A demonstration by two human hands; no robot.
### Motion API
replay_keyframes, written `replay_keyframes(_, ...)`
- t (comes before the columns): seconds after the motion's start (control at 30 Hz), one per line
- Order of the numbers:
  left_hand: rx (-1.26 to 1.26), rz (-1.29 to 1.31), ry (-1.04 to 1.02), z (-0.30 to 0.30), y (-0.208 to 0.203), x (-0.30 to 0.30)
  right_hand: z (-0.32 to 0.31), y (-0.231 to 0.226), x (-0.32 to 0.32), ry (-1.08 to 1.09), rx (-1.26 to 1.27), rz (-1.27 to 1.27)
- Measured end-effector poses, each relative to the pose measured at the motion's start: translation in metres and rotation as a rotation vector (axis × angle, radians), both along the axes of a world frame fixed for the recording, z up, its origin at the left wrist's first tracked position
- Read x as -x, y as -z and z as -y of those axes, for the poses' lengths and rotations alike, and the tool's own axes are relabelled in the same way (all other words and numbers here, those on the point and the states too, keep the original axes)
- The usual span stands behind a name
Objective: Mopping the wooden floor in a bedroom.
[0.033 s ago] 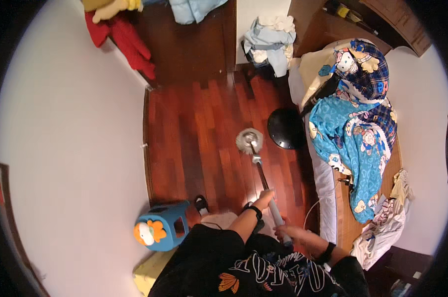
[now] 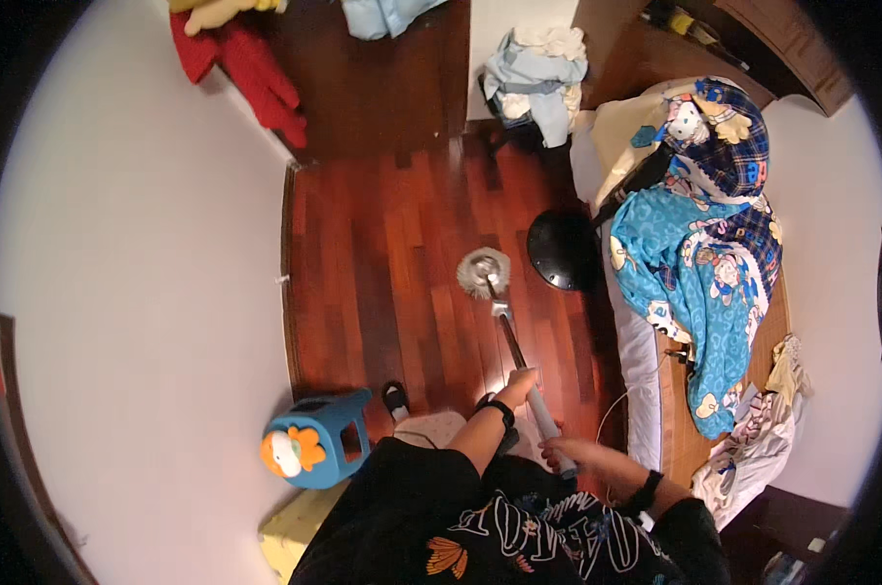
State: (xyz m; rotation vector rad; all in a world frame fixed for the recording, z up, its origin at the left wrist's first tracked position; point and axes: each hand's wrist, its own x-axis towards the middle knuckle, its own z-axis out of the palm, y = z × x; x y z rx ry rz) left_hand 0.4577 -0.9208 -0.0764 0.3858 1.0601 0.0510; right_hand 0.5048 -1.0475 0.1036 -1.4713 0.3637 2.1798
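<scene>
A mop [image 2: 484, 272] with a round head of pale strands rests on the reddish wooden floor [image 2: 383, 253], ahead of my feet. Its metal pole slants back toward me and ends in a thick grey grip. My left hand [image 2: 522, 385] is closed round the pole at the upper end of that grip. Lower down, close to my body, my right hand [image 2: 568, 453] wraps the grip near its end; part of those fingers is hidden. Just right of the mop head, apart from it, lies a black round base [image 2: 564, 251].
Along the right runs a bed [image 2: 644, 409] bearing a blue patterned quilt [image 2: 675, 234] and crumpled clothes [image 2: 753, 448]. A blue plastic stool [image 2: 339, 444] with an orange-and-white plush stands by the left wall [image 2: 139, 273]. Piled clothes [image 2: 538, 78] and a red cloth [image 2: 241, 73] lie farther off.
The mop head has shifted slightly to the left on the floor. Both hands keep their hold on the pole, the left one moving a little with it.
</scene>
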Motion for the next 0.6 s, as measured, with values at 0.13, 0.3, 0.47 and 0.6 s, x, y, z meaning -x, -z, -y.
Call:
replay_keyframes(0.13,-0.056,-0.090,-0.045,-0.031,-0.035,0.049,-0.043,-0.017,0.018,-0.072,0.026,-0.013)
replay_keyframes(0.3,0.094,-0.275,-0.296,-0.100,0.003,0.193,-0.146,-0.020,0.130,-0.410,-0.139,-0.015)
replay_keyframes(0.47,0.163,-0.325,-0.363,-0.175,-0.026,0.317,-0.224,-0.007,0.236,-0.476,-0.164,-0.145)
replay_keyframes(0.6,0.105,-0.351,-0.408,-0.226,0.000,0.398,-0.269,0.045,0.305,-0.370,-0.178,-0.219)
